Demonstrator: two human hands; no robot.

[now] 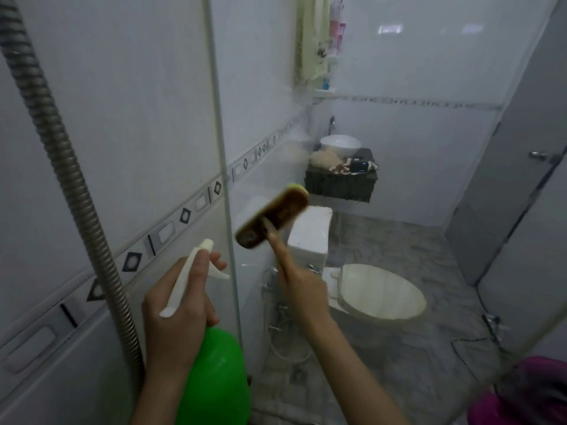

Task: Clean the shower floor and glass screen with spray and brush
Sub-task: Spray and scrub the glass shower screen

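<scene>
Big glass screen (218,118) right ahead, its edge running top to bottom. Grey metal shower hose (64,167) hanging down on the left, by the tiled wall (122,87). White toilet (380,289) behind the glass, lid down. Green spray bottle (211,378) low in the middle, white top pointing up. Brush (273,216) held high near the glass, brown side showing (touching it or not, cannot tell). Left hand (175,317) curled round the bottle's neck, one finger on the trigger. Right hand (302,289) wrapped tight round the brush handle.
</scene>
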